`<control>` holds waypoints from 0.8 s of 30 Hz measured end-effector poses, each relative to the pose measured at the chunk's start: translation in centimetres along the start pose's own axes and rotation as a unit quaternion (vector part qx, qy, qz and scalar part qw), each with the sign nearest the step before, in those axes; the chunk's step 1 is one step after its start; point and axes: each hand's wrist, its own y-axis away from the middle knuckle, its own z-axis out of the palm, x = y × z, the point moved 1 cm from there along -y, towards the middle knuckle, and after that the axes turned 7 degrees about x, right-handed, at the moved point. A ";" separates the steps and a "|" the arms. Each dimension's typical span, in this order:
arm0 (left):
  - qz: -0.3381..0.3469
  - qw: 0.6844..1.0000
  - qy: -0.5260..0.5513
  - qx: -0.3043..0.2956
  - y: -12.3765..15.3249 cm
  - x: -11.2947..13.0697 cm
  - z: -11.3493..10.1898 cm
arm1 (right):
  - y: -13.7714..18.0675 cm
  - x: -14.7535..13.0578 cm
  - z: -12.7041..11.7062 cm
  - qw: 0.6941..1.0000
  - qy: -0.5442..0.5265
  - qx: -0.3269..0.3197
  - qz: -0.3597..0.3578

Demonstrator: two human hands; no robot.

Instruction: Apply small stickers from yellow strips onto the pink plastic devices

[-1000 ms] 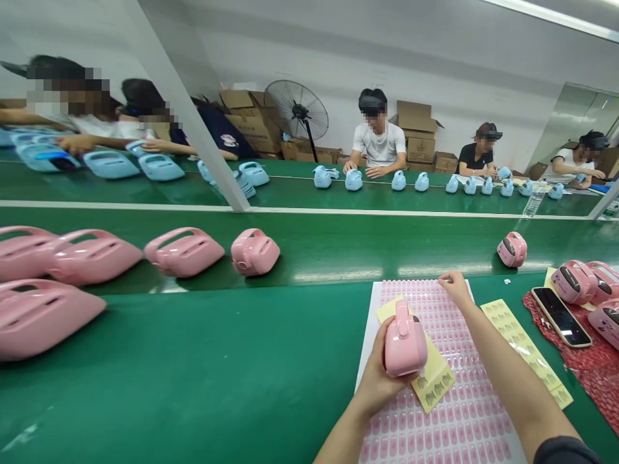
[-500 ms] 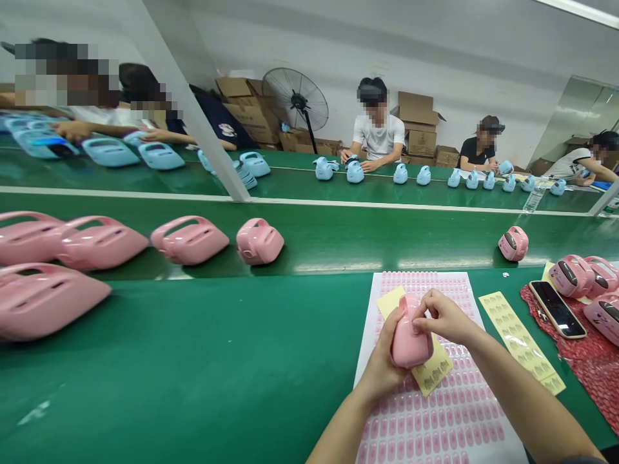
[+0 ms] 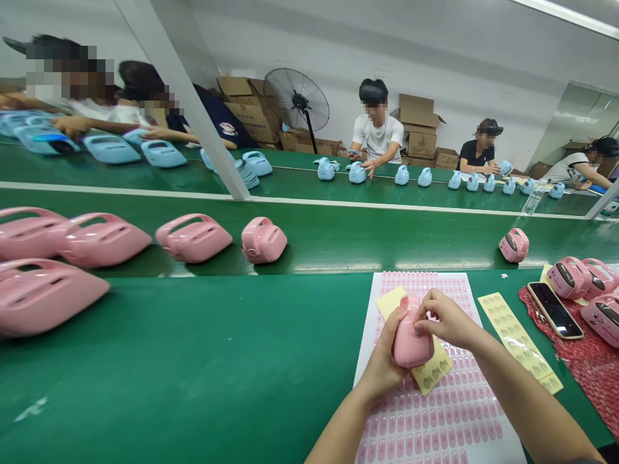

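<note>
A glossy pink plastic casing with a handle (image 3: 413, 345) is tilted up above the sheet, gripped in my left hand (image 3: 389, 345) with the fingers wrapped round its side. Thumb and fingertips of my right hand (image 3: 438, 316) are pinched together against the upper face of the casing. Whatever lies between those fingertips is too small or hidden to make out. Beneath both hands lies a white sheet (image 3: 387, 412) covered with rows of small pink oval pieces. A pale yellow sticker sheet (image 3: 432, 370) rests on it, partly covered by the casing.
Right of the sheet lie another yellow sticker strip (image 3: 520, 341), a phone (image 3: 556, 310) and red bubble wrap (image 3: 590, 367). Finished-looking pink casings (image 3: 570, 277) stand beyond. More pink casings (image 3: 193, 238) line the left. Across the divider, several people handle blue casings (image 3: 356, 172).
My hands and the casing keep nearly the same pose. The view has shifted slightly. Across the table, the person in white has moved their hands apart, one beside a blue casing.
</note>
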 end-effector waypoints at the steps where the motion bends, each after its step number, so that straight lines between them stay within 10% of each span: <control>1: 0.018 0.999 -0.037 -0.014 0.0 -0.2 -0.1 | 0.1 0.0 0.0 1.000 0.011 0.000 -0.007; 12: 0.042 0.988 -0.143 -0.050 0.3 -0.8 -0.4 | 2.2 1.5 0.6 0.962 0.169 0.084 -0.197; 24: 0.041 0.988 -0.143 -0.042 0.3 -0.6 -0.3 | 2.0 1.8 1.2 0.976 0.122 0.080 -0.164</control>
